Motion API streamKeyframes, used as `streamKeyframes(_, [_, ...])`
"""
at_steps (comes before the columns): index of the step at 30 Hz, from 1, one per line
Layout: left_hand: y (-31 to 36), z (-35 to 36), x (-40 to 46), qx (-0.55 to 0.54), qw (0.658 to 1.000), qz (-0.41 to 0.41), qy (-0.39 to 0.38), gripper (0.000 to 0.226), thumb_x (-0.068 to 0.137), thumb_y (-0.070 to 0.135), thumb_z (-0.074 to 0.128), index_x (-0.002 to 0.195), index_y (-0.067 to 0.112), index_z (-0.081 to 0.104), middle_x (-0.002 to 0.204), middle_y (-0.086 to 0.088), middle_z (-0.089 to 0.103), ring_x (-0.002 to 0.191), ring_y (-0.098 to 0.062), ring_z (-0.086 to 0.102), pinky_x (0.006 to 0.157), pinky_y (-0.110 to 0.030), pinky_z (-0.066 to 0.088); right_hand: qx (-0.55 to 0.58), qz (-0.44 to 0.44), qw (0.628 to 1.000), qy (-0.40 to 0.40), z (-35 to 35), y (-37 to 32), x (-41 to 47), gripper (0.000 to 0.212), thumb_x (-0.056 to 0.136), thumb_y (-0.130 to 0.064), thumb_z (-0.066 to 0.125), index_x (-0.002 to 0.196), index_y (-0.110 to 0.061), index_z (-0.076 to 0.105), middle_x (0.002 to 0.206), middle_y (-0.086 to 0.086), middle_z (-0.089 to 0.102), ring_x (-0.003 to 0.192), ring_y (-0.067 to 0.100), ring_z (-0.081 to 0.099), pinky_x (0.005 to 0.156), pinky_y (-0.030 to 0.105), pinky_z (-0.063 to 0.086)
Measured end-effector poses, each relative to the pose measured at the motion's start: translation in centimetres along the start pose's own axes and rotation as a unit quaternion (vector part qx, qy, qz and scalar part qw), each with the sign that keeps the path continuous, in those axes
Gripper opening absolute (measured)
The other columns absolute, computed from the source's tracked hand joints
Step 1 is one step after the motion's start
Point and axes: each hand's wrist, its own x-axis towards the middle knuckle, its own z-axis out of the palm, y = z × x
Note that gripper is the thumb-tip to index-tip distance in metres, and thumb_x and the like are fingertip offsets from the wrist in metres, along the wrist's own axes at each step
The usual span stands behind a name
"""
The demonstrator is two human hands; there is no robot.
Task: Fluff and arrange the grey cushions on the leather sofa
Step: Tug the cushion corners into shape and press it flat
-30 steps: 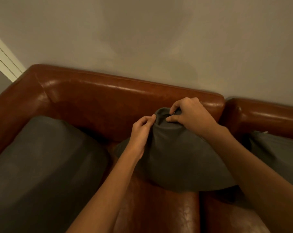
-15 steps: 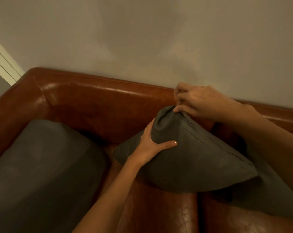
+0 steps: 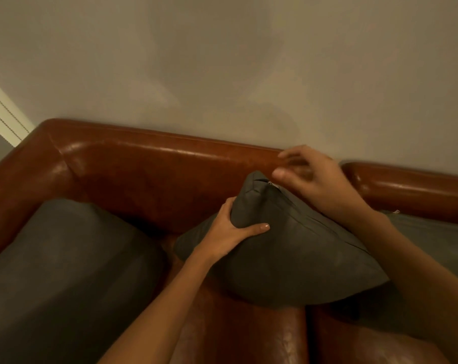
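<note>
The step in hand looks like shaping the middle cushion (image 3: 288,256), which stands tipped on the seat of the sofa (image 3: 149,164), leaning toward its backrest between a large grey cushion (image 3: 60,264) at the left end and another grey cushion (image 3: 432,240) partly hidden at the right. The left hand (image 3: 230,232) grips its upper corner, thumb laid across the front and fingers wrapped behind. The right hand (image 3: 314,177) hovers just above the top edge, fingers loosely spread and slightly blurred, holding nothing. The next move probably calls for that free hand to come down on the top seam, near the small metal zip pull (image 3: 270,183), to pat or plump the filling while the left steadies the corner. The cushion cover is a matte, soft-looking grey fabric with a straight seam along the edge and pointed corners; the sofa is glossy reddish-brown leather, smooth and rounded at the rail, creased on the seat.
</note>
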Motion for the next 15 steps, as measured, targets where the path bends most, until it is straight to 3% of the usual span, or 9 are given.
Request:
streamKeyframes(2, [0.6, -0.1, 0.2, 0.016, 1.000, 0.004, -0.006, 0.088, 0.048, 0.060, 0.088, 0.124, 0.039, 0.048, 0.127, 0.011, 0.056, 0.114, -0.008, 0.058, 0.099, -0.042, 0.049, -0.075, -0.014, 0.994, -0.075, 1.2, 0.4, 0.1, 0.038, 0.086, -0.040, 0.068, 0.121, -0.028, 0.061, 0.116, -0.016, 0.060, 0.107, 0.001, 0.056, 0.094, 0.025, 0.048])
streamKeyframes(4, [1.3, 0.0, 0.1, 0.050, 0.999, 0.009, 0.006, 0.096, 0.048, 0.063, 0.087, 0.130, 0.039, 0.044, 0.132, 0.013, 0.053, 0.119, -0.009, 0.054, 0.101, -0.040, 0.048, -0.108, -0.043, 0.992, -0.055, 2.0, 0.5, 0.3, 0.030, 0.088, -0.034, 0.068, 0.115, -0.021, 0.068, 0.110, -0.011, 0.068, 0.102, 0.004, 0.061, 0.091, 0.029, 0.051])
streamKeyframes(6, [2.0, 0.2, -0.2, 0.081, 0.995, 0.050, 0.043, 0.103, 0.052, 0.063, 0.085, 0.140, 0.045, 0.034, 0.142, 0.016, 0.044, 0.130, -0.007, 0.045, 0.105, -0.035, 0.043, -0.103, -0.074, 0.992, -0.018, 2.1, 0.6, 0.3, 0.022, 0.090, -0.027, 0.068, 0.110, -0.017, 0.073, 0.104, -0.007, 0.072, 0.096, 0.004, 0.064, 0.085, 0.021, 0.050])
streamKeyframes(8, [3.2, 0.4, -0.7, 0.093, 0.983, 0.138, 0.078, 0.091, 0.067, 0.056, 0.080, 0.143, 0.049, 0.030, 0.146, 0.020, 0.039, 0.133, 0.002, 0.037, 0.107, -0.024, 0.037, -0.092, -0.088, 0.992, 0.004, 2.2, 0.7, -0.1, 0.019, 0.091, -0.023, 0.067, 0.108, -0.016, 0.074, 0.101, -0.006, 0.073, 0.093, 0.003, 0.064, 0.081, 0.013, 0.047])
streamKeyframes(11, [4.9, 1.2, -1.0, 0.140, 0.949, 0.261, 0.110, 0.059, 0.086, 0.036, 0.071, 0.139, 0.032, 0.046, 0.136, 0.013, 0.050, 0.126, 0.006, 0.044, 0.105, -0.019, 0.039, -0.077, -0.074, 0.993, 0.052, 2.4, 0.8, -1.3, 0.018, 0.093, -0.018, 0.065, 0.109, -0.015, 0.071, 0.099, -0.006, 0.072, 0.090, 0.004, 0.064, 0.080, 0.018, 0.049])
streamKeyframes(15, [6.0, 2.2, -0.5, 0.150, 0.929, 0.305, 0.144, 0.042, 0.083, 0.029, 0.075, 0.120, 0.019, 0.058, 0.111, 0.001, 0.057, 0.103, -0.005, 0.055, 0.088, -0.020, 0.046, -0.053, -0.082, 0.992, 0.085, 1.6, 0.3, -2.5, 0.019, 0.095, -0.013, 0.061, 0.112, -0.016, 0.067, 0.101, -0.011, 0.067, 0.097, 0.003, 0.062, 0.086, 0.015, 0.048])
